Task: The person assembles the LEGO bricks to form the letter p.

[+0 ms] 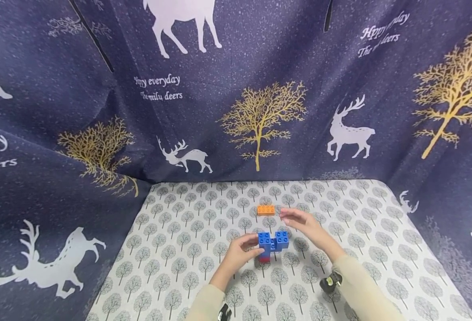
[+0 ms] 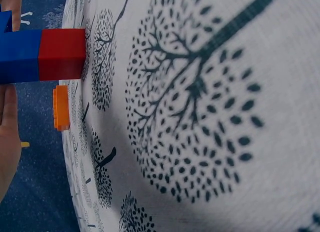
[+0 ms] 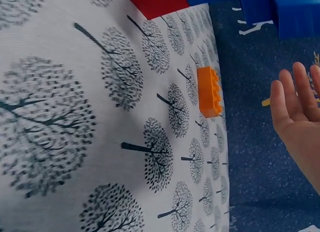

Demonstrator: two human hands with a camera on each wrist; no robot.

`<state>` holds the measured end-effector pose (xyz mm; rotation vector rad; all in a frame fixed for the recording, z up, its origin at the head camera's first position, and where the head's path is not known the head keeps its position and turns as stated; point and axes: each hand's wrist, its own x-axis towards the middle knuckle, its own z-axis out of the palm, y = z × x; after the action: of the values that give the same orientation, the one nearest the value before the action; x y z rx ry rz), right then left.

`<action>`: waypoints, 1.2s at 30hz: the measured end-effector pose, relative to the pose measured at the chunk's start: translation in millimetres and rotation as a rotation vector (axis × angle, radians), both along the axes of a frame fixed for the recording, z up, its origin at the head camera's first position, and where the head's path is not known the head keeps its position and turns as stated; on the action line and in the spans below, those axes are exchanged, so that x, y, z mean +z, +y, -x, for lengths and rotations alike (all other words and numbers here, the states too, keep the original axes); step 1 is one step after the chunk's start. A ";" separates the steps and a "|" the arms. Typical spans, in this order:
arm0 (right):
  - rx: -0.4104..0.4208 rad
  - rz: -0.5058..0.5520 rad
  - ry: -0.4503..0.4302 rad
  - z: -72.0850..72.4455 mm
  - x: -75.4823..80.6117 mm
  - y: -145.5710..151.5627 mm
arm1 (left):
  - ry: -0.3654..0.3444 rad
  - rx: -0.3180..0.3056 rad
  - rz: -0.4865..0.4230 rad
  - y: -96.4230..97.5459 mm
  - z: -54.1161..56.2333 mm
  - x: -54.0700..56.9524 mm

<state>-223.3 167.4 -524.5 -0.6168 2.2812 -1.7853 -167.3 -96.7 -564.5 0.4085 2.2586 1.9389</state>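
Note:
My left hand (image 1: 239, 253) pinches the left side of a small toy-brick build between thumb and fingers. The build has blue bricks (image 1: 264, 239) stacked on the left, a lower blue link in the middle and a raised blue brick (image 1: 282, 237) on the right. At its foot is a red brick (image 2: 62, 54), in the left wrist view below the blue one. My right hand (image 1: 306, 226) is held beyond and to the right of the build, fingers extended and holding nothing. Near its fingertips, apart from them, an orange brick (image 1: 266, 210) lies studs up on the table.
A white cloth with printed grey trees covers the table (image 1: 188, 267). Dark blue curtains (image 1: 204, 111) with deer and golden trees hang behind it and at both sides. Each wrist carries a small black device (image 1: 330, 282).

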 end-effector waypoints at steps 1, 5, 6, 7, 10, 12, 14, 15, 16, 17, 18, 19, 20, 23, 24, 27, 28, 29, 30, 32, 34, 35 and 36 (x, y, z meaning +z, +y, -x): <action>-0.014 0.006 -0.011 2.9 -0.1 -0.9 | 0.000 -0.001 -0.003 0.0 0.0 -0.3; -0.039 0.031 -0.044 12.8 -0.7 -6.1 | -0.005 -0.005 -0.008 -0.3 -0.2 -0.6; -0.049 0.034 -0.058 15.0 -0.9 -7.5 | -0.006 -0.007 -0.011 -0.3 -0.2 -0.5; -0.057 0.037 -0.063 17.0 -1.3 -9.0 | -0.005 -0.008 -0.012 -0.3 -0.2 -0.3; -0.074 0.050 -0.083 22.9 -3.8 -12.8 | 0.002 -0.011 -0.016 -0.2 -0.1 0.1; -0.083 0.066 -0.100 27.5 -7.4 -14.6 | 0.006 -0.011 -0.019 0.1 0.0 0.2; -0.089 0.094 -0.119 32.7 -11.9 -16.0 | 0.008 -0.012 -0.022 0.4 0.0 -0.1; -0.089 0.107 -0.120 35.4 -14.6 -16.3 | 0.005 -0.012 -0.024 0.5 0.1 -0.1; -0.095 0.121 -0.127 38.0 -17.1 -16.7 | 0.004 -0.012 -0.025 0.6 0.2 -0.2; -0.101 0.134 -0.137 40.6 -19.7 -16.9 | 0.003 -0.011 -0.026 0.7 0.3 -0.4; -0.105 0.149 -0.151 42.8 -22.2 -17.0 | 0.002 -0.010 -0.025 0.6 0.4 -0.5; -0.109 0.149 -0.154 45.2 -25.0 -17.0 | 0.000 -0.010 -0.024 0.5 0.4 -0.4; -0.113 0.147 -0.155 47.3 -27.5 -17.1 | -0.002 -0.010 -0.022 0.4 0.4 -0.4; -0.127 0.135 -0.179 53.7 -34.9 -18.3 | 0.002 -0.010 -0.017 -0.3 0.9 -1.0; -0.128 0.131 -0.187 55.5 -37.2 -19.5 | 0.007 -0.011 -0.017 -0.5 1.1 -1.2; -0.122 0.156 -0.233 60.4 -41.6 -24.2 | 0.025 -0.015 -0.021 -1.3 1.7 -0.9; -0.125 0.168 -0.250 61.6 -42.3 -26.3 | 0.032 -0.018 -0.022 -1.5 1.9 -0.7; -0.121 0.189 -0.272 63.0 -43.5 -28.0 | 0.037 -0.019 -0.026 -1.5 1.9 -0.6; -0.118 0.213 -0.299 64.1 -44.4 -29.5 | 0.038 -0.019 -0.027 -1.5 1.9 -0.4; -0.117 0.244 -0.335 66.4 -45.8 -32.3 | 0.033 -0.020 -0.029 -1.3 1.9 -0.4; -0.136 0.259 -0.364 68.6 -47.0 -34.7 | 0.025 -0.021 -0.032 -0.8 1.8 -0.6; -0.140 0.252 -0.365 69.7 -47.6 -35.6 | 0.019 -0.020 -0.033 -0.4 1.5 -0.6; -0.149 0.231 -0.354 70.8 -47.9 -36.4 | 0.012 -0.018 -0.030 -0.2 1.4 -0.4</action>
<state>-294.1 131.0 -572.3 -0.1444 1.9454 -2.0530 -168.7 -96.9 -564.9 0.4437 2.2271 1.9690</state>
